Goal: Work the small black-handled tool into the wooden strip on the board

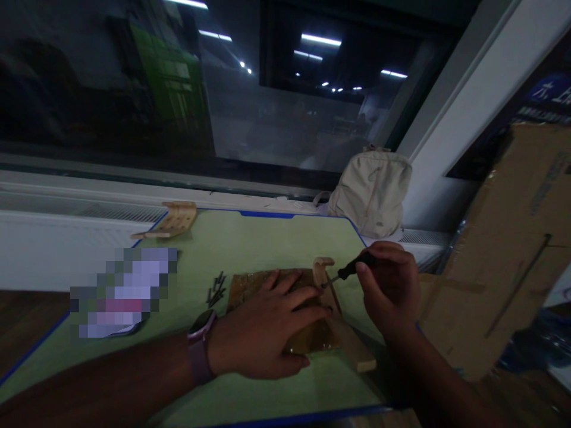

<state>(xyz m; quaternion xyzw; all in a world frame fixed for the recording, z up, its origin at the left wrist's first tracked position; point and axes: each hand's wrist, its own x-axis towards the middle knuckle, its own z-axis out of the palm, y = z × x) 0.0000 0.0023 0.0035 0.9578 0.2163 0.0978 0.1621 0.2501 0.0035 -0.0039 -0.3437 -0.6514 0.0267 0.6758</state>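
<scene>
My left hand (265, 330), with a watch on its wrist, lies flat with fingers spread on a shiny brown panel (319, 339). Its fingertips reach a wooden bar (357, 349) along the panel's right side, which has a curved hook-like end at the top. In my right hand (397, 285) is a screwdriver (350, 268) with a black handle, its shaft slanting down to the left. The tip comes down by the wooden bar, close to my left fingertips; whether it sits in a screw I cannot tell. Several dark screws (216, 290) lie left of the panel.
A wooden piece with holes (176, 219) sits at the table's far left corner. Left of my arm lies a blurred-out flat item (129, 294). Beyond the light green table (250, 238) are a beige backpack (372, 190) and a window; a large cardboard box (513, 249) stands right.
</scene>
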